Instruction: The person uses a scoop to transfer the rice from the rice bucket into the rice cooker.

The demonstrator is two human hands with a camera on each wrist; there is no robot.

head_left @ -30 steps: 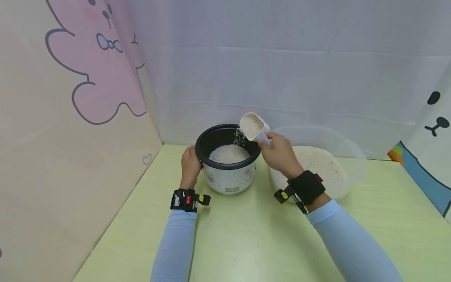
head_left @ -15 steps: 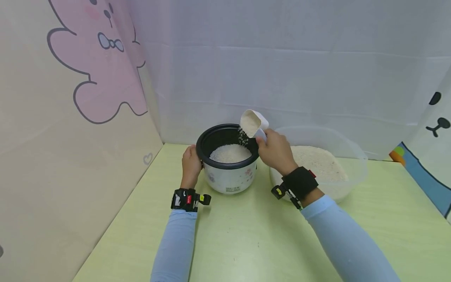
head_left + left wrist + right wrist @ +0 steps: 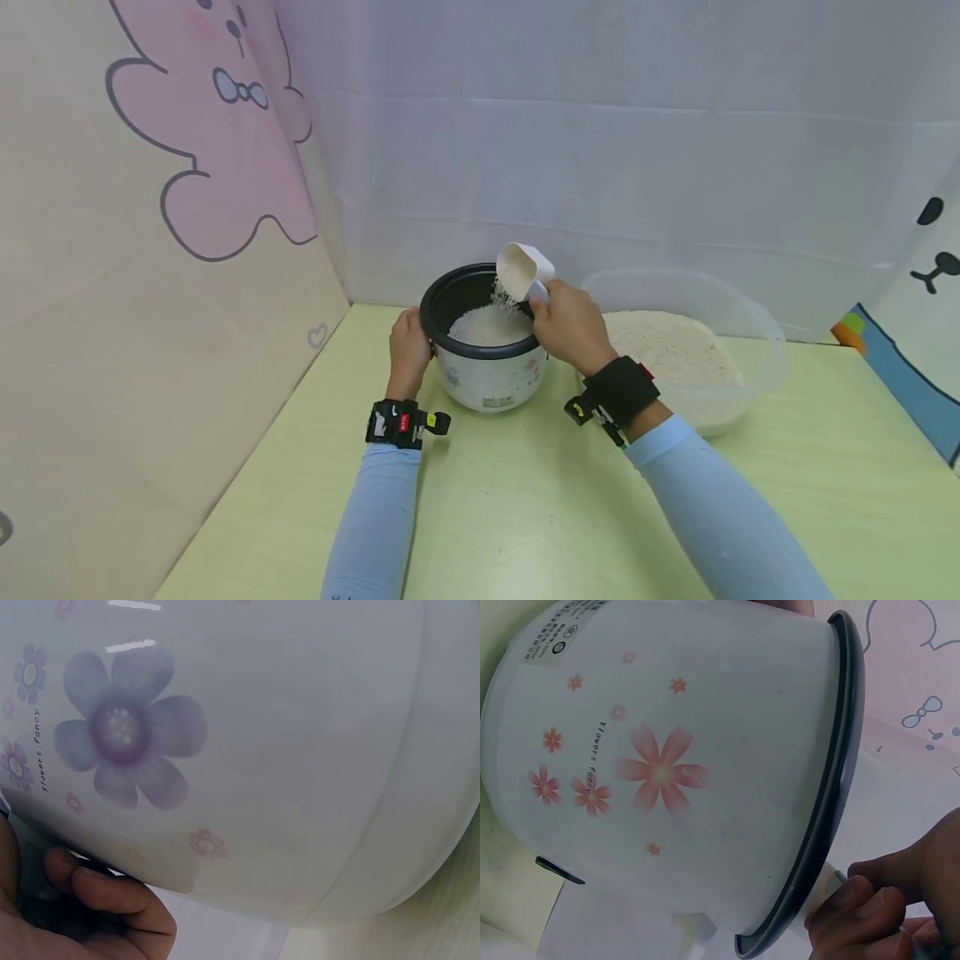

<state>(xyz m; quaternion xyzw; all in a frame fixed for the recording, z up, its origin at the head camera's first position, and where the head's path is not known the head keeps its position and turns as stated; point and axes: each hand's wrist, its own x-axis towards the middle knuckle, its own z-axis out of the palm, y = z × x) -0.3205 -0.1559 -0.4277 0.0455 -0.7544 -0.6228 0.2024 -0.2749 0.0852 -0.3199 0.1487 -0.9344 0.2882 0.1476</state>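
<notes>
A white rice cooker (image 3: pixel 491 382) with a black rim and flower prints stands upright on the table, its top open. White rice (image 3: pixel 486 328) lies inside it. My left hand (image 3: pixel 408 354) grips the cooker's left side; in the left wrist view its fingers (image 3: pixel 124 900) curl at a dark part there, probably the side handle. Over the rim, my right hand (image 3: pixel 573 327) holds a white measuring cup (image 3: pixel 537 263) by its handle. The cup tilts left, and grains stream from it into the cooker. In the right wrist view, the fingers (image 3: pixel 862 911) hide most of the handle.
A translucent plastic tub (image 3: pixel 765 342) of rice (image 3: pixel 671 348) stands right of the cooker, partly behind my right forearm. A pale curtain (image 3: pixel 637 167) hangs close behind both. The light green table (image 3: pixel 495 508) extends toward me.
My right hand and the measuring cup have moved left, farther over the cooker, with rice falling throughout. The left hand keeps its grip on the cooker.
</notes>
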